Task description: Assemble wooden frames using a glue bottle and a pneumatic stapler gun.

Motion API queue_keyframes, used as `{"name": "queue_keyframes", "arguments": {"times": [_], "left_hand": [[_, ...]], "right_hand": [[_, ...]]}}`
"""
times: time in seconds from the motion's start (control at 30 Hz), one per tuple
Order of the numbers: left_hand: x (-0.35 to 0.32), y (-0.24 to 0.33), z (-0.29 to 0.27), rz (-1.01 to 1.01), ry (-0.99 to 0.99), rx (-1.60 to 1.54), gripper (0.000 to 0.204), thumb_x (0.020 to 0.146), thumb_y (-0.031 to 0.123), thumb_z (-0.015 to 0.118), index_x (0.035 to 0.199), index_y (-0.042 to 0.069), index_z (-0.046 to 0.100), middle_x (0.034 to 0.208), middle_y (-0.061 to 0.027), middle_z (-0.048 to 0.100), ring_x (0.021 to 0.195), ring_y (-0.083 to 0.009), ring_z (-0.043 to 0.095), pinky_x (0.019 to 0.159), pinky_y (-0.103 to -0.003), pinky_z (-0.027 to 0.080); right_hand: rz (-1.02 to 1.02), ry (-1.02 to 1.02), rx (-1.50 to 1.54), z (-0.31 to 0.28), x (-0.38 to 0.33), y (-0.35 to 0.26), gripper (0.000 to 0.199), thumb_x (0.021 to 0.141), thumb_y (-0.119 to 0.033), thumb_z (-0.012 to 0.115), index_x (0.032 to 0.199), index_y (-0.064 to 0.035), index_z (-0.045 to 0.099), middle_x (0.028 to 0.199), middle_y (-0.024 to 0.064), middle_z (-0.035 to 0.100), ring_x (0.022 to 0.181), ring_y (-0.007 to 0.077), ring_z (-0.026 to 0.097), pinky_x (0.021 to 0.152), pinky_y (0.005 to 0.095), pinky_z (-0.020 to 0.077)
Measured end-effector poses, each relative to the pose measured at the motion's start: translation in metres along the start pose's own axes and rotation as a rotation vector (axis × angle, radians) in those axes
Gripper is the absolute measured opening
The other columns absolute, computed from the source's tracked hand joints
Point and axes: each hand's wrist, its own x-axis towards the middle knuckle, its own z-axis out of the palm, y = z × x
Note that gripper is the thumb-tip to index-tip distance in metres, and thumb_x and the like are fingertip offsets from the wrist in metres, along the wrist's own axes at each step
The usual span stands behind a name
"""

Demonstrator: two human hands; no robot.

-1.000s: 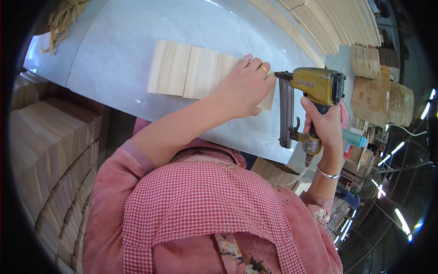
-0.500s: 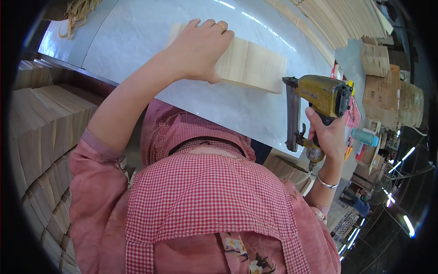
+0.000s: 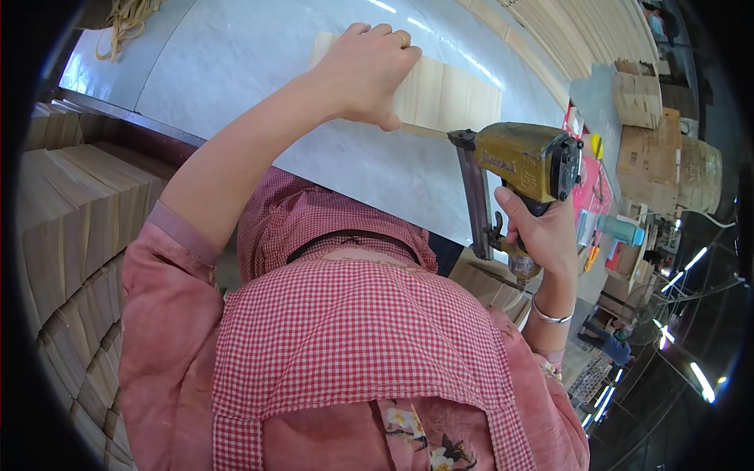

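Observation:
My left hand (image 3: 369, 74) is clamped over a pale wooden piece (image 3: 455, 94) lying on the glossy grey-white worktop (image 3: 314, 169). Its fingers reach across the far edge and the thumb presses at the near one; the palm hides the left part of the wood. In my right hand (image 3: 546, 235) is a worn yellow-and-black nail gun (image 3: 514, 153), my fingers wrapped round its handle. The gun's nose lies right by the near edge of the wood, toward its right end. Whether nose and wood touch, I cannot tell.
Tall stacks of wooden boards (image 3: 78, 200) stand at the left, below the worktop's edge. More thin boards (image 3: 589, 35) are piled at the far right, near cardboard boxes (image 3: 648, 157). A bluish bottle (image 3: 620, 230) sits right of the gun. Straw-coloured strips (image 3: 126, 23) hang far left.
The nail gun has moved left, from beyond the wood's right end to its near edge. My left hand and the wooden piece sit slightly farther right in view.

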Motion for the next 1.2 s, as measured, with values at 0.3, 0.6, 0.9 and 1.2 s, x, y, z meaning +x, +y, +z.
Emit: {"name": "queue_keyframes", "arguments": {"times": [0.3, 0.6, 0.9, 1.2], "left_hand": [[-0.002, -0.002, 0.008, 0.035, 0.103, -0.053, 0.088, 0.049, 0.031, 0.087, 0.131, 0.012, 0.061, 0.118, -0.0071, 0.065, 0.105, -0.0252, 0.061, 0.099, -0.039, 0.045], [0.000, -0.003, 0.015, 0.061, 0.184, -0.095, 0.092, 0.050, 0.031, 0.086, 0.135, 0.014, 0.058, 0.114, -0.0057, 0.065, 0.100, -0.0256, 0.061, 0.097, -0.038, 0.045], [-0.013, -0.015, 0.021, 0.104, 0.331, 0.007, 0.087, 0.053, 0.040, 0.090, 0.128, 0.006, 0.062, 0.127, -0.0117, 0.065, 0.125, -0.0286, 0.055, 0.112, -0.054, 0.038], [-0.018, -0.016, -0.006, -0.066, 0.082, -0.032, 0.088, 0.054, 0.042, 0.090, 0.126, 0.001, 0.061, 0.131, -0.0149, 0.061, 0.131, -0.0322, 0.050, 0.116, -0.060, 0.031]], "right_hand": [[0.014, -0.021, -0.011, 0.009, 0.002, -0.013, 0.029, 0.086, -0.014, 0.081, 0.104, 0.0028, 0.065, 0.069, 0.0035, 0.063, 0.045, 0.0098, 0.051, 0.041, 0.0228, 0.0407], [0.075, -0.014, -0.039, 0.009, 0.001, -0.021, 0.028, 0.087, -0.013, 0.080, 0.105, 0.0025, 0.065, 0.068, 0.0034, 0.062, 0.045, 0.0096, 0.051, 0.041, 0.0230, 0.0409], [-0.022, 0.016, -0.090, 0.009, 0.002, -0.029, 0.028, 0.087, -0.014, 0.080, 0.103, 0.0031, 0.065, 0.067, 0.0040, 0.062, 0.044, 0.0098, 0.051, 0.041, 0.0232, 0.0413], [-0.077, 0.007, -0.117, 0.007, 0.032, -0.055, 0.029, 0.087, -0.017, 0.079, 0.099, 0.0054, 0.066, 0.064, 0.0044, 0.061, 0.043, 0.0105, 0.051, 0.040, 0.0231, 0.0404]]}}
